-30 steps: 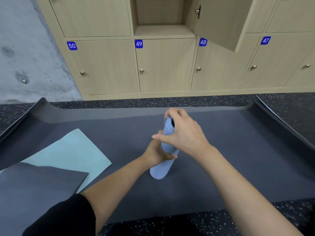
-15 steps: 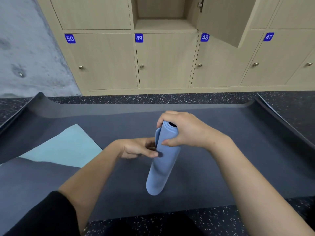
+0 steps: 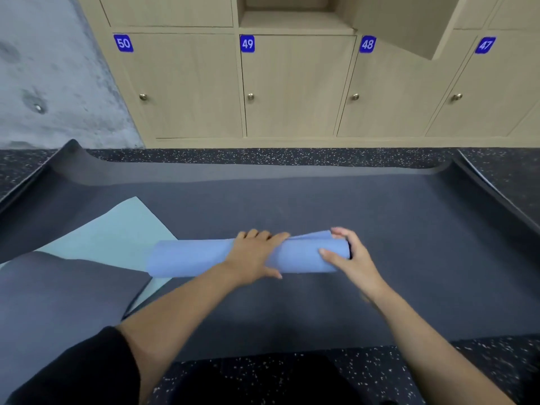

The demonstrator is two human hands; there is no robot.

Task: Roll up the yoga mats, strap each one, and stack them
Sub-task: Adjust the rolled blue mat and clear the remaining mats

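Blue roll [image 3: 190,257] is lying flat on the dark mat [image 3: 409,244], long axis running left-right across me, open end pointing right. My left hand [image 3: 254,254] is pressing down on its middle, fingers laid out straight over the top. My right hand [image 3: 347,258] is gripping the right end, thumb on the near side, fingers curling over the far side by a loose flap [image 3: 312,235]. The roll is looking smooth and soft, a plain cylinder. The dark mat is curling up at its edges on the speckled floor [image 3: 263,156]. A teal mat [image 3: 117,229] is lying flat at left, a grey mat [image 3: 58,293] overlapping it. Wood lockers [image 3: 292,89], numbered 50 to 47, are standing behind; one upper locker [image 3: 292,19] is hanging open.
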